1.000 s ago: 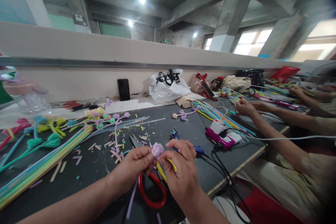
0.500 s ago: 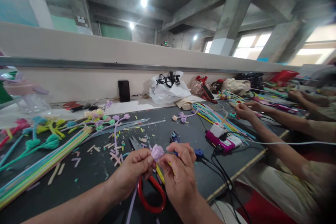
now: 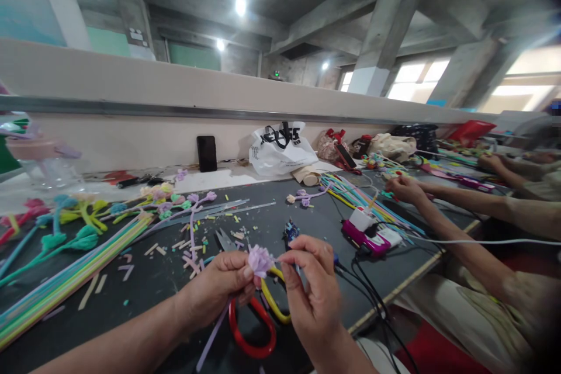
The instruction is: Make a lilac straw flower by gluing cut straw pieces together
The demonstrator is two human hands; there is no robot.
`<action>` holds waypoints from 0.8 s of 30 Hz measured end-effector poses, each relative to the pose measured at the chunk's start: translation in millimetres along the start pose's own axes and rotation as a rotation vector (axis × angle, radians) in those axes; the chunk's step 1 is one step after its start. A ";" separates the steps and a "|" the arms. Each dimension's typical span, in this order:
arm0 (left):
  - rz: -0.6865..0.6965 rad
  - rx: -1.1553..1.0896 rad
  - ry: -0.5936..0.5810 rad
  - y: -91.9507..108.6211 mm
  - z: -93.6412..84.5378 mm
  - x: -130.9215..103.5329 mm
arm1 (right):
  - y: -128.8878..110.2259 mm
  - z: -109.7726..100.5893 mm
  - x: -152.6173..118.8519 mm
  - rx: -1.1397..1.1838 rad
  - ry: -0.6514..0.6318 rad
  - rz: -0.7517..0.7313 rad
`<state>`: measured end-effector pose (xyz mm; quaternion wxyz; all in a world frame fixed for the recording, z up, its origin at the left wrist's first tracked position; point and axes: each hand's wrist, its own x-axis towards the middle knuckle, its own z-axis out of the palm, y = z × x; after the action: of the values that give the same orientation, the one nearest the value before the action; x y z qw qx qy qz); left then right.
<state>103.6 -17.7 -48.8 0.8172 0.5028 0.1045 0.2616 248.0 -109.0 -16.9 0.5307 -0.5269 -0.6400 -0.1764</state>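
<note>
A lilac fluffy flower (image 3: 260,260) sits in the pinched fingers of my left hand (image 3: 232,277), its thin lilac stem (image 3: 213,336) hanging down below. Just right of the petals, the thumb and fingertips of my right hand (image 3: 313,286) are pressed together. Whether something small lies between them I cannot make out. Beneath both hands, scissors with a red and yellow handle (image 3: 253,350) rest on the dark table, blades pointing away. Behind my right hand a blue tool (image 3: 336,260) with a black cable is mostly hidden.
Coloured strips (image 3: 83,272) and finished fuzzy flowers (image 3: 83,239) lie at left among cut scraps. A purple power strip (image 3: 366,239) with cables stands at right. Further back are a phone (image 3: 207,153) and a white bag (image 3: 283,152). Co-workers' arms (image 3: 464,239) reach in from the right.
My right hand has drawn slightly off the flower to the right, its fingertips still together. The flower looks more spread open and has shifted slightly left; more of the yellow scissor handle shows.
</note>
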 end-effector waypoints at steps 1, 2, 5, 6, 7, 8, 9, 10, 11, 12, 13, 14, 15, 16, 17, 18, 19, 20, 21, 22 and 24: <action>-0.004 0.002 0.004 -0.3 -0.4 -0.1 | -0.7 -0.6 0.1 0.007 -0.011 -0.012; -0.007 0.003 0.006 -0.6 -0.7 -0.1 | -1.3 -1.1 0.0 0.014 -0.023 -0.020; -0.006 0.008 -0.002 -0.3 -0.5 -0.6 | -2.4 -2.9 -1.0 0.026 -0.056 -0.034; -0.007 0.008 -0.010 0.0 -0.1 -0.8 | -2.5 -3.4 -1.3 0.027 -0.066 -0.045; -0.009 0.007 -0.015 0.3 0.3 -1.1 | -2.6 -3.7 -1.5 0.028 -0.076 -0.056; -0.014 0.007 -0.017 0.5 0.5 -1.5 | -2.5 -3.7 -1.6 0.029 -0.087 -0.067; -0.017 0.009 -0.021 0.6 0.6 -1.8 | -2.5 -3.4 -1.7 0.030 -0.094 -0.076; -0.018 0.012 -0.023 0.5 0.4 -2.1 | -2.5 -2.7 -1.9 0.032 -0.094 -0.083; -0.017 0.018 -0.027 0.2 0.1 -2.3 | -2.5 -1.6 -2.1 0.034 -0.092 -0.086; -0.016 0.023 -0.029 -0.1 -0.4 -2.4 | -2.6 -0.4 -2.5 0.035 -0.085 -0.086; -0.014 0.025 -0.029 -0.6 -1.0 -2.4 | -2.6 1.0 -3.1 0.033 -0.074 -0.083; -0.012 0.023 -0.030 -1.1 -1.5 -2.2 | -2.6 2.3 -3.7 0.034 -0.064 -0.078; -0.009 0.020 -0.030 -1.6 -1.9 -1.9 | -2.7 3.5 -4.4 0.037 -0.061 -0.071; -0.007 0.018 -0.030 -2.1 -2.1 -1.6 | -2.9 4.3 -5.1 0.041 -0.065 -0.063; -0.006 0.017 -0.032 -2.5 -2.2 -1.4 | -3.1 4.8 -5.7 0.044 -0.074 -0.058; -0.008 0.016 -0.032 -2.9 -2.2 -1.2 | -3.5 4.9 -6.3 0.047 -0.083 -0.057; -0.013 0.018 -0.030 -3.1 -2.1 -1.2 | -3.9 4.5 -6.6 0.049 -0.094 -0.061; -0.019 0.017 -0.027 -3.1 -1.9 -1.2 | -4.4 3.7 -6.8 0.050 -0.102 -0.066; -0.026 0.014 -0.023 -3.0 -1.6 -1.4 | -4.9 2.5 -6.9 0.054 -0.106 -0.070; -0.032 0.012 -0.021 -2.6 -1.4 -1.8 | -5.3 1.1 -6.7 0.067 -0.116 -0.073; -0.041 0.011 -0.032 -1.5 -0.6 -2.6 | -5.8 -2.2 -6.1 0.113 -0.135 -0.057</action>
<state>101.7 -19.1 -50.6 0.8211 0.5094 0.1030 0.2361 243.4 -115.9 -19.5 0.5100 -0.4884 -0.6980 -0.1192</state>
